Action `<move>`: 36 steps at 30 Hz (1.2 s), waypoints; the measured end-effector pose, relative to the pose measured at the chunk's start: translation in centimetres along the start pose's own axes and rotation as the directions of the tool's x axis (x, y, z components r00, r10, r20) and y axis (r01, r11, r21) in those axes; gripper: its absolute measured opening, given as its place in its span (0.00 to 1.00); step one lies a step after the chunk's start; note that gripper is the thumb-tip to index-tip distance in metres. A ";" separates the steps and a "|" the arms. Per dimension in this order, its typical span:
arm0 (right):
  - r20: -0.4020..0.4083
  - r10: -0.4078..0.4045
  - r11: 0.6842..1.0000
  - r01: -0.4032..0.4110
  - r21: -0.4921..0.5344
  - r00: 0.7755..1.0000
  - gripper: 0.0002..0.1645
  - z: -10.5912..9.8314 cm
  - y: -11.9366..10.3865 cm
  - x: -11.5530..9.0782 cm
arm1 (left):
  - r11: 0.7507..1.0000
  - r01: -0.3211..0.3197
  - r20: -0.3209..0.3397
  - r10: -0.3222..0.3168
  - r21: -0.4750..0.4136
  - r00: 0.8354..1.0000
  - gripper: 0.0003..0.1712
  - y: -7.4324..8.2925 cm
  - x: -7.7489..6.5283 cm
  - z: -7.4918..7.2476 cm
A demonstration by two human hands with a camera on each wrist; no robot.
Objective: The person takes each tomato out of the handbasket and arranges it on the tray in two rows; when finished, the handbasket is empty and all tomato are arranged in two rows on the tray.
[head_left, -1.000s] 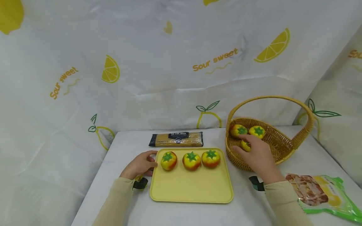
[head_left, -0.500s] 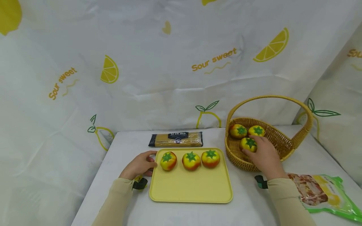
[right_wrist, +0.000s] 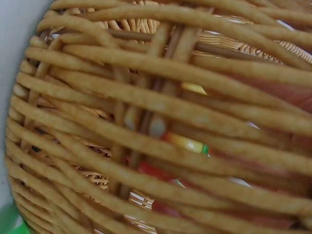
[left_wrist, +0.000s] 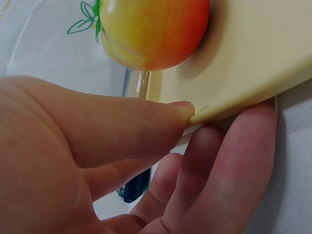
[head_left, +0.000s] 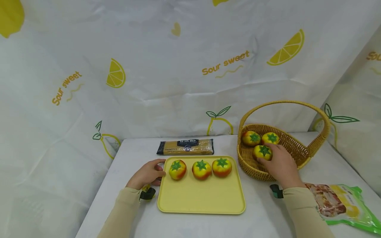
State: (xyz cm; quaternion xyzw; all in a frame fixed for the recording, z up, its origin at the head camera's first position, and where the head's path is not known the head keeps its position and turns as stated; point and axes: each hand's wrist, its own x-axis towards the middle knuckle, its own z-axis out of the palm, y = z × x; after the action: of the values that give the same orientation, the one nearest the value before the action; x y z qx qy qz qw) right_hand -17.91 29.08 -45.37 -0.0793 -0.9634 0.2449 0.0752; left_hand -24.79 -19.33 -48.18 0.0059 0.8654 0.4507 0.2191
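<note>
My left hand point(head_left: 148, 173) pinches the left rim of the yellow tray point(head_left: 200, 203), thumb on top and fingers beneath, as the left wrist view shows. Three yellow-red tomatoes point(head_left: 201, 169) with green star-shaped tops sit in a row along the tray's far half. On the right, my right hand point(head_left: 281, 165) reaches into the wicker basket point(head_left: 253, 170) and grips a tomato point(head_left: 262, 153) at its near side. Two other tomatoes point(head_left: 251, 138) lie behind it in the basket. Woven wicker point(right_wrist: 146, 102) hides most of the right hand in the right wrist view.
A pack of spaghetti point(head_left: 186, 147) lies behind the tray. A green-edged food bag point(head_left: 342, 205) lies at the right, near the basket. The basket's tall handle point(head_left: 284, 102) arches over it. A lemon-print cloth point(head_left: 166, 82) hangs behind the table.
My right hand has drawn back slightly towards the near right of the basket and closed round the nearest tomato, which shows more fully now. The left hand stays at the tray's rim.
</note>
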 end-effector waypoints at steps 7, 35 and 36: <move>0.016 0.006 1.000 -0.006 -0.021 1.000 0.44 -0.1 0.2 0.2 | 1.000 0.007 0.000 -0.007 0.011 1.000 0.34 0.0 0.1 0.0; 0.069 -0.045 0.997 0.040 0.070 0.997 0.44 -0.9 -0.5 0.0 | 1.000 -0.011 0.006 0.011 -0.006 1.000 0.34 -0.5 0.5 0.0; 0.071 -0.055 0.996 0.050 0.074 0.996 0.44 -1.1 -0.7 -0.1 | 1.000 -0.012 0.006 0.012 -0.006 1.000 0.34 -0.5 0.5 0.0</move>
State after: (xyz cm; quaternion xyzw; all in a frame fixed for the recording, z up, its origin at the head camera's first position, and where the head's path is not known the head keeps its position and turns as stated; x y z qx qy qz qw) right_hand -17.69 28.94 -44.08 -0.0421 -0.9578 0.2800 0.0494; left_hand -25.16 -19.54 -48.76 0.0120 0.8633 0.4545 0.2192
